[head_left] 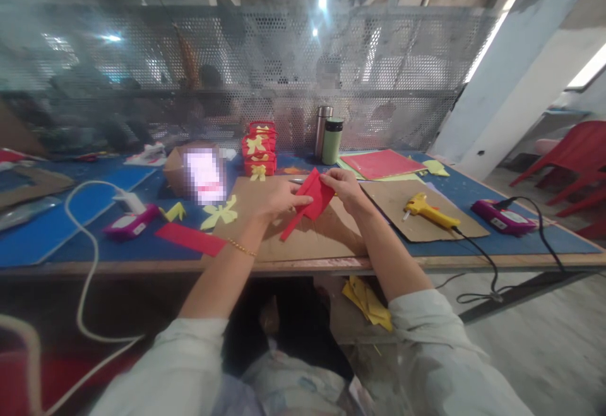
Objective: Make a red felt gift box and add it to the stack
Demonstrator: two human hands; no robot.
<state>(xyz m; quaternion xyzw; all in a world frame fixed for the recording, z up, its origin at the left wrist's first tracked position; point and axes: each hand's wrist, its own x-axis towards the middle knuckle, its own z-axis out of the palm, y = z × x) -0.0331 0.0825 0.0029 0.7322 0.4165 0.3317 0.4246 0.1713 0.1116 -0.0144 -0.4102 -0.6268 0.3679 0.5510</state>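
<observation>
Between my two hands a piece of red paper [318, 196] with a folded edge is held up over a brown cardboard sheet [326, 244]. My left hand [283, 199] pinches its left side, where a narrow red strip slants down toward the cardboard. The fingers of my right hand [344, 186] are closed on the upper right edge. By my left wrist lie a flat red paper strip [189, 239] and a yellow paper bow shape [220, 214]. A yellow glue gun [430, 211] rests on a second cardboard piece to the right.
Finished-looking red boxes with yellow bows [259, 151] are stacked at the back, beside a green flask [333, 141] and a steel flask [322, 127]. Purple power units [502, 216] with cords sit at both sides. Red paper sheets [382, 165] lie back right. A lit phone screen [205, 176] stands left.
</observation>
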